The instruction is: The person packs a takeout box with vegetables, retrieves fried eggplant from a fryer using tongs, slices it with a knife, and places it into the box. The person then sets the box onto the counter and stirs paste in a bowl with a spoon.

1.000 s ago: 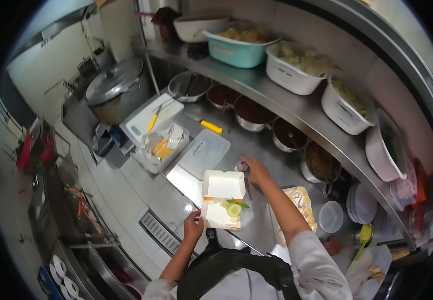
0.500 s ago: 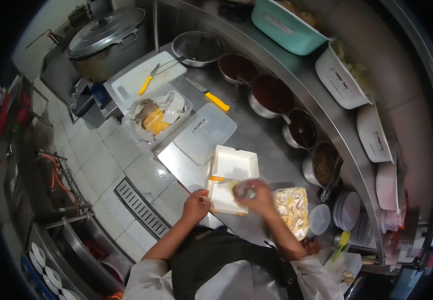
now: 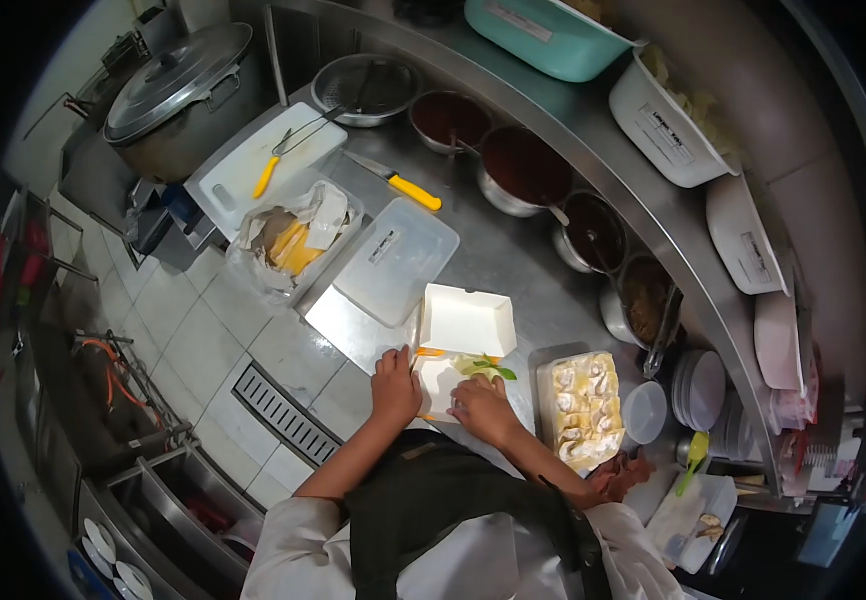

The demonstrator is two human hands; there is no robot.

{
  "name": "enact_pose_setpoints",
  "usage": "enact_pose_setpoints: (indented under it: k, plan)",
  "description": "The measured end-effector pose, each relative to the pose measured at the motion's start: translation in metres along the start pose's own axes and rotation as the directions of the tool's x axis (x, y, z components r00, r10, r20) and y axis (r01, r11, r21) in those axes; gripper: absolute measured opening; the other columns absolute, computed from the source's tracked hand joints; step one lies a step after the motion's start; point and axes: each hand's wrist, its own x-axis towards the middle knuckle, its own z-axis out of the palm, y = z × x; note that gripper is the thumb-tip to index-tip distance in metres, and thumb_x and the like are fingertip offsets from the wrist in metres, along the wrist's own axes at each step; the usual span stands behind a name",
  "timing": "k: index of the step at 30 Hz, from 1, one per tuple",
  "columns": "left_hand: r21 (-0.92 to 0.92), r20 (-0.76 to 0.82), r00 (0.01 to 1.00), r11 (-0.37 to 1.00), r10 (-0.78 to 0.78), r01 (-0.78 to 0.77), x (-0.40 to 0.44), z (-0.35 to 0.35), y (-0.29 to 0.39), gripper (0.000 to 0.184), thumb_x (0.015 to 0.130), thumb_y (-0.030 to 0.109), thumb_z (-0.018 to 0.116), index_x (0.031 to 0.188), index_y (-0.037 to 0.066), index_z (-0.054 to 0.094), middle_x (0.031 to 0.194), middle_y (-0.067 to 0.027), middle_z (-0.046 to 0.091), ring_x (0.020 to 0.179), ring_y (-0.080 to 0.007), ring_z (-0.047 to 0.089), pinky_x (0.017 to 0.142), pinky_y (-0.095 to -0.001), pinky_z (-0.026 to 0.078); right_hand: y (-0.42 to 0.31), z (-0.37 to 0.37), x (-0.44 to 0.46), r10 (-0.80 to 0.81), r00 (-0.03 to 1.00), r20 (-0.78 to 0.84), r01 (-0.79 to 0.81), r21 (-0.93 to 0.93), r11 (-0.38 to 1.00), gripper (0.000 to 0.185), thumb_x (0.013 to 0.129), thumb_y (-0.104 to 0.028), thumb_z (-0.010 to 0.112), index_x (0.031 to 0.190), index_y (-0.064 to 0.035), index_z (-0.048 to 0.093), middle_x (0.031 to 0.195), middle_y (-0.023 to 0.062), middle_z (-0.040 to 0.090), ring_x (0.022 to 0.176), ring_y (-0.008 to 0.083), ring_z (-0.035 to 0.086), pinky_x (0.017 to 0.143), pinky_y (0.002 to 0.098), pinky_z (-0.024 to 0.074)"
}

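A white cardboard takeout box [image 3: 439,382] lies open at the counter's front edge, with its lid [image 3: 467,322] folded back on the far side. My left hand [image 3: 395,388] grips the box's left side, fingers close together. Over the right part of the base, my right hand [image 3: 483,408] has its fingers bent and pressed down against some leafy greens [image 3: 485,366]. Part of the greens is hidden under those fingers. Just right of that hand stands a clear tray of pale, cream-topped pieces [image 3: 585,410].
Metal bowls of dark sauce [image 3: 525,168] line the counter's back. A clear lid [image 3: 399,262], a yellow-handled knife [image 3: 413,192], a cutting board [image 3: 265,165] and a container with yellow slices [image 3: 298,245] lie to the left. Stacked lids [image 3: 698,390] stand at right.
My right hand has come down into the box, and leafy greens now show there. My left hand has shifted slightly along the box's left side. The camera view has moved a little.
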Motion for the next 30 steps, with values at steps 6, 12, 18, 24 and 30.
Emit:
enact_pose_setpoints:
  k: [6, 12, 18, 24, 30]
  plan:
    - [-0.007, 0.024, 0.998, 0.998, -0.065, 0.065, -0.005, 0.003, 0.014, 0.051, 0.081, 0.017, 0.062, 0.127, 0.001, 0.048, 0.119, -0.0212, 0.048, 0.107, -0.0382, 0.048, 0.087, -0.0448, 0.043, 0.016, 0.01, -0.024, -0.113, 0.962, -0.249, 0.134, 0.067, 0.989, 0.047, 0.082, -0.028, 0.065, 0.125, -0.0111, 0.055, 0.132, 0.0099, 0.049, 0.124, 0.0281, 0.04, 0.101, 0.0506, 0.0266]
    - [-0.096, -0.169, 0.972, 0.984, -0.164, 0.149, 0.017, -0.02, 0.009, 0.055, 0.083, 0.029, 0.063, 0.129, 0.002, 0.046, 0.121, -0.0192, 0.048, 0.112, -0.0382, 0.047, 0.092, -0.0465, 0.042, 0.028, -0.011, -0.057, -0.111, 0.878, -0.465, 0.227, 0.202, 0.953, 0.048, 0.082, -0.023, 0.065, 0.126, -0.0101, 0.054, 0.131, 0.0121, 0.049, 0.122, 0.03, 0.042, 0.1, 0.0448, 0.0284]
    - [0.07, -0.254, 0.869, 0.888, -0.424, 0.454, 0.078, -0.02, -0.012, 0.065, 0.076, 0.032, 0.069, 0.132, 0.009, 0.045, 0.138, -0.0154, 0.039, 0.128, -0.034, 0.035, 0.097, -0.0552, 0.033, 0.041, -0.03, -0.087, -0.111, 0.814, -0.571, 0.306, 0.258, 0.916, 0.042, 0.081, -0.019, 0.065, 0.12, -0.0072, 0.056, 0.12, 0.012, 0.056, 0.113, 0.0307, 0.049, 0.097, 0.0405, 0.0313]
    - [-0.078, -0.339, 0.872, 0.934, -0.354, 0.349, 0.037, -0.024, -0.02, 0.065, 0.069, 0.023, 0.075, 0.128, 0.012, 0.05, 0.14, -0.014, 0.04, 0.131, -0.0318, 0.033, 0.103, -0.0538, 0.025, 0.039, -0.033, -0.102, -0.05, 0.831, -0.554, 0.393, 0.521, 0.758, 0.036, 0.078, -0.008, 0.067, 0.113, -0.0024, 0.059, 0.107, 0.0158, 0.06, 0.095, 0.0297, 0.058, 0.085, 0.0369, 0.045]
    - [-0.433, -0.731, 0.449, 0.858, -0.514, 0.278, 0.039, -0.094, -0.153, 0.052, 0.077, 0.012, 0.068, 0.123, 0.002, 0.047, 0.122, -0.0162, 0.052, 0.112, -0.0278, 0.05, 0.093, -0.0357, 0.04, -0.002, -0.079, -0.054, -0.143, 0.818, -0.557, 0.443, 0.451, 0.775, 0.041, 0.072, -0.01, 0.074, 0.109, -0.0019, 0.058, 0.109, 0.017, 0.059, 0.101, 0.0319, 0.056, 0.089, 0.0374, 0.0454]
